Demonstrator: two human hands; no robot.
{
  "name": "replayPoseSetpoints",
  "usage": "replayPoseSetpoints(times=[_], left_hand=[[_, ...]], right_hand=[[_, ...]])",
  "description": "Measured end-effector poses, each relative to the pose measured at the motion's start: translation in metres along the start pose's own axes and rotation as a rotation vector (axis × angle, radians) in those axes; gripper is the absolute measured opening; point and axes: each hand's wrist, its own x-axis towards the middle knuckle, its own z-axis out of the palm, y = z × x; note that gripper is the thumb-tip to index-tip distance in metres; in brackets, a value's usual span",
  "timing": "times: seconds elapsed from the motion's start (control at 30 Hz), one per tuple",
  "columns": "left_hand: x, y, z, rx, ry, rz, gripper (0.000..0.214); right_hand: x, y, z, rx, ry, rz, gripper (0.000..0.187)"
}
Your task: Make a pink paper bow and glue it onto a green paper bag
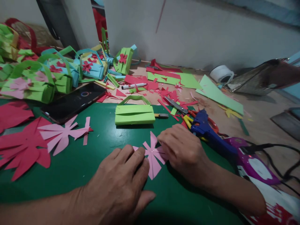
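Observation:
A pink paper flower (152, 152) with a shiny spot at its middle lies on the green board, between my two hands. Over its left petals rests my left hand (122, 179), with the fingers bent together and the thumb stretched away; its fingertips are partly hidden. My right hand (181, 150) is closed at the flower's right petals, pinching one of them. Just behind stands a small lime-green paper bag (134, 115) with a handle. A second pink paper flower (64, 134) lies at the left, partly over a large red paper flower (25, 145).
A blue glue gun (206, 128) and scissors (177, 104) lie beyond my right hand, near a purple power strip (255, 165) with black cables. A phone (75, 101) lies at left, before several decorated paper bags (92, 68). A marker (134, 86) lies among red scraps.

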Motion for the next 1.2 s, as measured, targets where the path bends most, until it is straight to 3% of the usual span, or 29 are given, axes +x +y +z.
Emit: replayPoseSetpoints(times=[0.13,0.37,0.5,0.67,0.8,1.2], left_hand=[[0.0,-0.001,0.0,0.022,0.017,0.019,0.031],[0.001,0.001,0.0,0.023,0.024,0.012,0.029],[0.001,0.001,-0.001,0.009,0.024,0.009,0.031],[-0.001,0.001,-0.001,0.007,0.02,0.008,0.031],[0.0,0.001,-0.001,0.015,0.031,0.003,0.03],[0.001,-0.001,-0.001,0.037,0.0,0.012,0.031]], right_hand=[[0.005,-0.002,-0.002,0.089,-0.132,0.379,0.008],[0.016,-0.005,0.003,0.118,-0.182,0.46,0.008],[0.012,-0.004,0.005,0.086,-0.112,0.339,0.013],[0.004,-0.005,0.001,-0.067,0.006,0.021,0.021],[0.002,-0.006,-0.002,-0.132,0.01,-0.172,0.029],[0.004,-0.003,-0.005,-0.238,-0.076,-0.348,0.027]])
